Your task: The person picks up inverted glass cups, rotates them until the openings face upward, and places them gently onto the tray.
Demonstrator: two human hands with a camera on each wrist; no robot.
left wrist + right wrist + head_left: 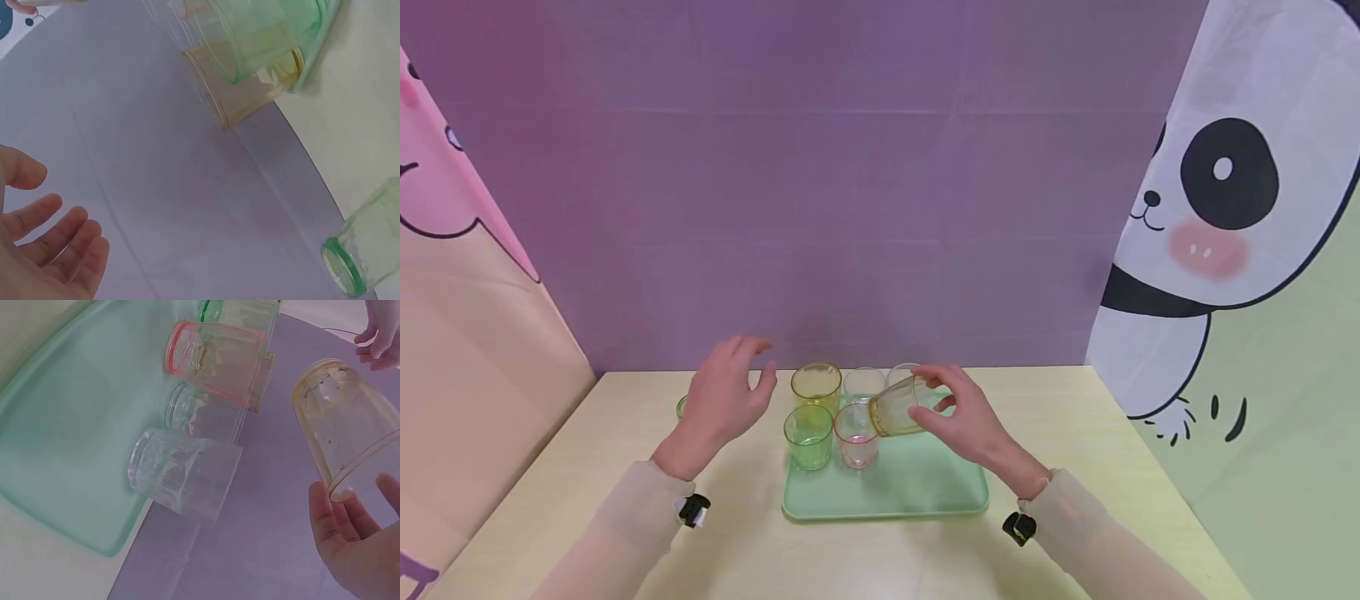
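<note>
The right hand (970,417) grips a tilted yellow glass (898,406) at lower centre of the head view, above the green tray (917,487); the left hand (724,400), fingers spread wide, hovers left of the tray, holding nothing

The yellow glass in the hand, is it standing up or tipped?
Tipped. The right hand holds the yellow glass on its side above the green tray.

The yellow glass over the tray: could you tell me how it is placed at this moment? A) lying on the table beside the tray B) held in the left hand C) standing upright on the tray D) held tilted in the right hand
D: the right hand grips the yellow glass, tipped on its side above the green tray, while the left hand hovers with nothing in it.
</note>
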